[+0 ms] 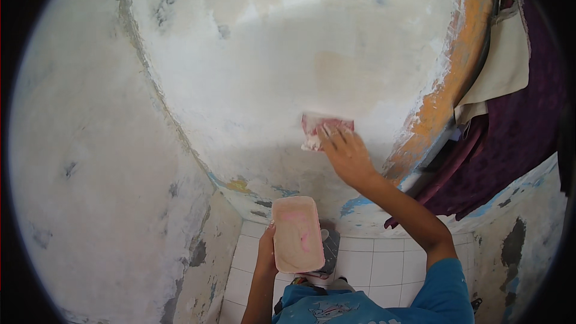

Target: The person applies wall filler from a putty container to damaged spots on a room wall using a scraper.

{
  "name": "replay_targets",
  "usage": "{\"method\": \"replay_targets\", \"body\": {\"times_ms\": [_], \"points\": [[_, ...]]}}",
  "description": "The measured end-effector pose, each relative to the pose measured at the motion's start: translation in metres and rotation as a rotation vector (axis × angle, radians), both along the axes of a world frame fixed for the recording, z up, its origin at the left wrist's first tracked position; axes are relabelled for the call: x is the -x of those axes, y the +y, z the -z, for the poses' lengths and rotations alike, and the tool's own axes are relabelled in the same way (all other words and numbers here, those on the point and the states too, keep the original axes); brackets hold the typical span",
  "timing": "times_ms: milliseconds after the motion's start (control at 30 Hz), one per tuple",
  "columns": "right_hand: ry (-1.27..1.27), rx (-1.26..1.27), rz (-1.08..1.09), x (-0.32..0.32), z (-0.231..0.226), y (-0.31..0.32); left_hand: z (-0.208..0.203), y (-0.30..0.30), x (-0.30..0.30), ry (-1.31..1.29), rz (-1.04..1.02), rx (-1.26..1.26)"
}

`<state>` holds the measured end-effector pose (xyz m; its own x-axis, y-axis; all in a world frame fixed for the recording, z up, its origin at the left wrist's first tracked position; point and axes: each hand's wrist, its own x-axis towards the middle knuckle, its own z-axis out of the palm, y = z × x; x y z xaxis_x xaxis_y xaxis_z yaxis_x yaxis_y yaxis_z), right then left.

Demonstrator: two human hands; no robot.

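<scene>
My right hand [348, 157] is stretched out to the wall, its fingers laid over a flat red putty spreader [311, 122]. White putty smears the spreader, whose face lies against the patchy white wall [264, 60]. Lower down, my left hand [267, 245] grips the left side of a pink rectangular tub [294, 200], tilted so that its inside shows. Pale putty coats the inside of the tub, with a pink streak of bare plastic toward its right side. Most of my left fingers are hidden behind the tub.
Dark purple cloth [516, 126] and a beige cloth [504, 72] hang at the right beside an orange wall strip [438, 111]. Another wall [78, 144] meets this one at a rough corner on the left. White floor tiles [387, 264] lie below; a dark grey object [330, 246] is partly behind the tub.
</scene>
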<state>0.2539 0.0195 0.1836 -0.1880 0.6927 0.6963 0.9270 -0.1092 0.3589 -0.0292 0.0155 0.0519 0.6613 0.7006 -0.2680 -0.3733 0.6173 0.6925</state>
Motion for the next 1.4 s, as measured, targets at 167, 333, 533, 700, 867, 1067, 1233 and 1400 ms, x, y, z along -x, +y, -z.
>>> {"method": "replay_targets", "body": {"times_ms": [167, 333, 533, 700, 867, 1067, 1233, 1400], "points": [[-0.084, -0.33, 0.048, 0.003, -0.125, 0.017, -0.003, 0.0, 0.007, -0.04, -0.02, 0.012], [-0.22, -0.192, 0.085, -0.012, -0.073, 0.024, -0.012, 0.005, 0.004, -0.08, -0.04, 0.011], [-0.047, 0.1, 0.033, -0.009, -0.009, -0.015, -0.024, 0.001, 0.004, -0.067, -0.03, 0.021], [0.046, -0.08, 0.137, -0.023, -0.059, -0.033, -0.023, -0.002, 0.005, -0.071, -0.035, 0.021], [0.007, -0.056, 0.133, -0.052, 0.063, -0.035, -0.01, -0.001, -0.005, -0.051, 0.001, 0.006], [0.088, 0.012, 0.019, -0.028, 0.044, -0.042, -0.021, -0.008, 0.001, -0.086, -0.002, 0.015], [0.038, -0.183, 0.096, -0.033, -0.057, -0.021, -0.022, -0.011, -0.003, -0.058, -0.025, 0.007], [0.066, -0.089, 0.083, -0.036, 0.014, -0.028, -0.012, -0.012, 0.002, -0.094, -0.063, -0.01]]}}
